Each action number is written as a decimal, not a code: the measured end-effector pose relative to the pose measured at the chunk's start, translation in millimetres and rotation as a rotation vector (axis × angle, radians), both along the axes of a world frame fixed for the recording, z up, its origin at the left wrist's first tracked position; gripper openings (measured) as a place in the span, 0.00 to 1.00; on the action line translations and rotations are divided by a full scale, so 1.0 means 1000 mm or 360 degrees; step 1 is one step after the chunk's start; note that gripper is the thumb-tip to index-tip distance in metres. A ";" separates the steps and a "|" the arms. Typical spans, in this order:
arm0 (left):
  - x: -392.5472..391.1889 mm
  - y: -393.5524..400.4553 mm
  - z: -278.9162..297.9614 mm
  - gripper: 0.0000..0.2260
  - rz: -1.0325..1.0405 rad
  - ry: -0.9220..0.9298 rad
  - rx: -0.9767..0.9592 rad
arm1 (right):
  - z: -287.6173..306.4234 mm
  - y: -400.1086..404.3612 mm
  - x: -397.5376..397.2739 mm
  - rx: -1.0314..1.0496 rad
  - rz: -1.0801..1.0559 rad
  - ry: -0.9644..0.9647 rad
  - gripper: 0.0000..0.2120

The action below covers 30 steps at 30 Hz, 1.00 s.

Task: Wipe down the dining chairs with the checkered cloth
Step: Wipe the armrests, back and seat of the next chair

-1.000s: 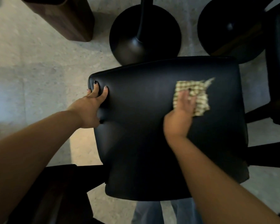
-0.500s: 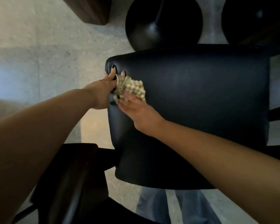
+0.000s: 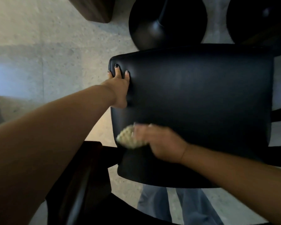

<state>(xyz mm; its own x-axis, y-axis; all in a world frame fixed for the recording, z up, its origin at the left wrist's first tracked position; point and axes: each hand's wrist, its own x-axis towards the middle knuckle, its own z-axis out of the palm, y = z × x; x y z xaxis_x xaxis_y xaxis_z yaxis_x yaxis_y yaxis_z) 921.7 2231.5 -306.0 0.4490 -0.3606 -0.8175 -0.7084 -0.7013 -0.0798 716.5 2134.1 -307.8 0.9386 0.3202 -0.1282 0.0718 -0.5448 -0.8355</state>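
Chairs in view: one black padded dining chair (image 3: 201, 111) fills the middle; part of a second dark chair (image 3: 81, 184) shows at lower left, and a dark edge at the far right may belong to a third, too little visible to tell.
Round bases: two black disc bases on the floor beyond the chair, the nearer one (image 3: 167, 25) with a pedestal rising from it, the other (image 3: 258, 20) cut by the right edge.
Wooden piece: one brown block (image 3: 94, 8) at the top, cut off by the frame.
Cloths: one checkered cloth (image 3: 128, 138), bunched, lying on the padded surface near its left edge, low down.
Right hand (image 3: 161, 143): on the cloth, pressing it to the padding; blurred, so whether its fingers are curled round the cloth or flat on it cannot be told.
Left hand (image 3: 120, 88): holds the chair's upper left edge, fingers (image 3: 118, 71) spread apart and hooked over the rim, thumb side against the pad.
Edges: the cloth sits just inside the left rim; the pad's top and right rims are well apart from it.
Open room: bare black padding stretches from the cloth to the right and upward; pale concrete floor (image 3: 39, 54) lies open to the left.
Person: blue trouser legs (image 3: 177, 207) show below the chair's near edge.
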 end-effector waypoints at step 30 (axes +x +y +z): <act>-0.027 0.000 -0.017 0.52 -0.0353 -0.0212 0.0305 | -0.032 0.026 -0.125 -0.0512 0.1082 0.0005 0.24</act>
